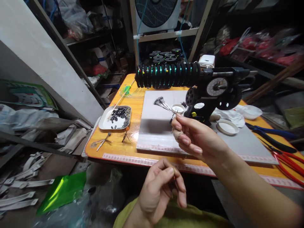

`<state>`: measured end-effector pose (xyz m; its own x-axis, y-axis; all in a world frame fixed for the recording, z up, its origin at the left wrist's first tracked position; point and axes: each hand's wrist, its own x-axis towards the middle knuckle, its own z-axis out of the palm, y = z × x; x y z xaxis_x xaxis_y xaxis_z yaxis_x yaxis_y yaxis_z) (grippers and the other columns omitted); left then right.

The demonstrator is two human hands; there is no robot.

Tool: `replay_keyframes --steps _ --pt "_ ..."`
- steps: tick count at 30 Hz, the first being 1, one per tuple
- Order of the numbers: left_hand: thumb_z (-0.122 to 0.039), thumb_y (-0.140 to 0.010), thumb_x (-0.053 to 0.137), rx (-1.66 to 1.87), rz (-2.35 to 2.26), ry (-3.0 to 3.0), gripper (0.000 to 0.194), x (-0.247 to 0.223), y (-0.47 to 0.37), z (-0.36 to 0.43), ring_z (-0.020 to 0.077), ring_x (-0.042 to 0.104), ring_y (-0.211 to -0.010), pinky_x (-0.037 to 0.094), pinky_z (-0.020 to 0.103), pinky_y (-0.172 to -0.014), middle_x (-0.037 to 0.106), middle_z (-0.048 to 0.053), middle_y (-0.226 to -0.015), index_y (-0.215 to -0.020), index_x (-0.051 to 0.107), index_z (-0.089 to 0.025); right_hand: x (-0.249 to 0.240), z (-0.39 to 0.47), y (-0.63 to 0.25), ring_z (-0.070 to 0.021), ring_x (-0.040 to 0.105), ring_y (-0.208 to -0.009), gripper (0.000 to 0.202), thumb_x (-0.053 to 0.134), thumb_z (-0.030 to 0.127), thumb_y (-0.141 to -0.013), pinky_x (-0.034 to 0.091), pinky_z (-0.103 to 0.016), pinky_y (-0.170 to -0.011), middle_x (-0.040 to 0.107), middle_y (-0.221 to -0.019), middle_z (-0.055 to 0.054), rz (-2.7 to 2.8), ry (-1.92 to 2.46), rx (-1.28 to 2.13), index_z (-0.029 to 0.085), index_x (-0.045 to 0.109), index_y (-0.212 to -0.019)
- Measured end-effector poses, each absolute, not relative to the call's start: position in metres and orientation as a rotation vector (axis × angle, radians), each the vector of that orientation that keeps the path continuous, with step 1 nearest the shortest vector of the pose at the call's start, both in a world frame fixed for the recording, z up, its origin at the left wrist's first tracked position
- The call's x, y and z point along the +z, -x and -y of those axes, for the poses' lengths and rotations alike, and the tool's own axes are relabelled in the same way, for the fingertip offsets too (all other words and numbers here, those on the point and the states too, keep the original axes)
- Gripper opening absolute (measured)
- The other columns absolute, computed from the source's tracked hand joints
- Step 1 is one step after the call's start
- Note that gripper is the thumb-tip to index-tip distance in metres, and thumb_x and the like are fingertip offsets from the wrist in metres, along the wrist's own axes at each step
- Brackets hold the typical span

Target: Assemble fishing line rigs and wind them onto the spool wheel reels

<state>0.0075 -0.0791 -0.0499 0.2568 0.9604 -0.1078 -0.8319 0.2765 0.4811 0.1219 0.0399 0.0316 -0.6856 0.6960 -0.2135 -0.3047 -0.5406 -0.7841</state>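
Got left hand [161, 190] pinched on a small dark piece [174, 183], too blurry to name; right hand [190, 134] apart from it, fingers curled, can't tell on what, if anything. Beyond, on the surface [134, 98]: grey board [156, 137], black-spooled machine [204, 83], white tray [104, 123].

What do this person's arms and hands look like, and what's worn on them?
The left hand and right hand are ungloved; the right forearm is bare. A rough beige wrap covers part of one right-hand finger. No watch or bracelet shows.

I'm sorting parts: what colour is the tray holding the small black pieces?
White; the tray shows best in the head view.
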Motion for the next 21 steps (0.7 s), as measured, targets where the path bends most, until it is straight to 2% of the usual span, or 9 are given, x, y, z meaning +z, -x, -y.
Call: replay_keyframes --steps 5,11,16,21 --pt "-0.027 -0.094 0.059 1.186 -0.469 -0.346 0.02 -0.0562 -0.0077 0.0832 0.0071 0.056 -0.034 0.043 0.012 -0.037 0.065 0.001 -0.055 -0.099 0.066 -0.01 0.0282 -0.0415 -0.1258 -0.0006 0.031 -0.024 0.03 0.056 0.04 -0.091 0.023 -0.009 -0.025 0.055 -0.048 0.005 0.993 0.687 2.192 0.019 0.053 -0.071" --pt "-0.023 -0.097 0.052 1.192 -0.379 -0.315 0.018 -0.0606 -0.0054 0.0855 0.0069 0.053 -0.03 0.041 0.011 -0.032 0.066 0.002 -0.052 -0.09 0.064 -0.012 0.0264 -0.0412 -0.1279 -0.0006 0.031 -0.024 0.03 0.056 0.04 -0.092 0.023 -0.008 -0.026 0.054 -0.047 0.005 0.966 0.692 2.199 0.019 0.052 -0.07" --pt "-0.013 -0.097 0.042 1.217 -0.254 -0.319 0.023 -0.0599 -0.0049 0.0845 0.0049 0.04 -0.024 0.036 0.011 -0.028 0.059 -0.002 -0.043 -0.088 0.062 -0.015 0.0287 -0.04 -0.1261 -0.0002 0.032 -0.024 0.031 0.063 0.039 -0.086 0.023 -0.008 -0.026 0.055 -0.046 0.005 0.953 0.691 2.194 0.018 0.05 -0.068" --pt "-0.011 -0.097 0.037 1.221 -0.227 -0.298 0.028 -0.0592 -0.0068 0.0885 0.0042 0.036 -0.025 0.036 0.01 -0.029 0.053 -0.004 -0.042 -0.088 0.063 -0.014 0.0293 -0.0391 -0.1246 -0.0003 0.032 -0.025 0.031 0.065 0.038 -0.084 0.021 -0.009 -0.027 0.054 -0.046 0.006 0.931 0.673 2.216 0.018 0.049 -0.067"
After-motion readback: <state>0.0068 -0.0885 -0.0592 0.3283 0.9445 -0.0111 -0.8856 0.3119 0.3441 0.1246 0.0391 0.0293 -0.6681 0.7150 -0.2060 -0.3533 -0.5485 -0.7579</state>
